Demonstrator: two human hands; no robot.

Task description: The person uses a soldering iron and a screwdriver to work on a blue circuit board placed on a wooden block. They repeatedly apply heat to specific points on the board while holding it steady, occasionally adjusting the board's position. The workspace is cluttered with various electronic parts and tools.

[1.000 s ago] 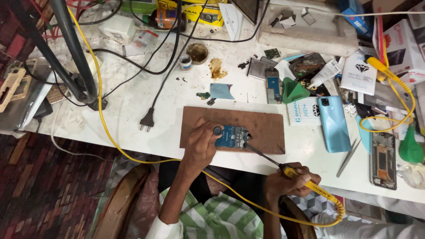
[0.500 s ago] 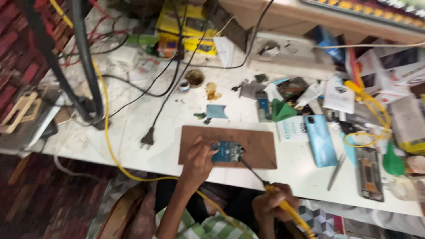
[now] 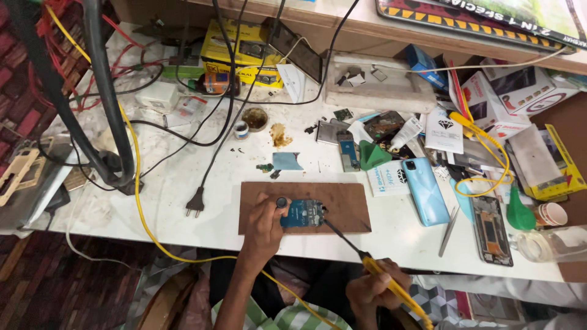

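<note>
A small blue circuit board (image 3: 304,213) lies on a brown wooden board (image 3: 342,201) near the table's front edge. My left hand (image 3: 264,227) rests on the wooden board, its fingers pressing the circuit board's left end beside a small round dark part (image 3: 281,201). My right hand (image 3: 373,290) grips a yellow-handled soldering iron (image 3: 379,274) below the table edge. The iron's dark tip (image 3: 324,221) touches the circuit board's right end. A yellow cable (image 3: 137,177) runs from the iron's handle across the table's left side.
A black plug (image 3: 195,203) lies left of the wooden board. A light blue phone (image 3: 425,190), tweezers (image 3: 448,230), a dark phone frame (image 3: 492,230) and a green dropper bulb (image 3: 518,214) lie to the right. Boxes, cables and a black stand pole (image 3: 107,91) crowd the back and left.
The view has shifted, showing more of the back shelf. Both hands stay at the circuit board, with the iron's tip still against its right end.
</note>
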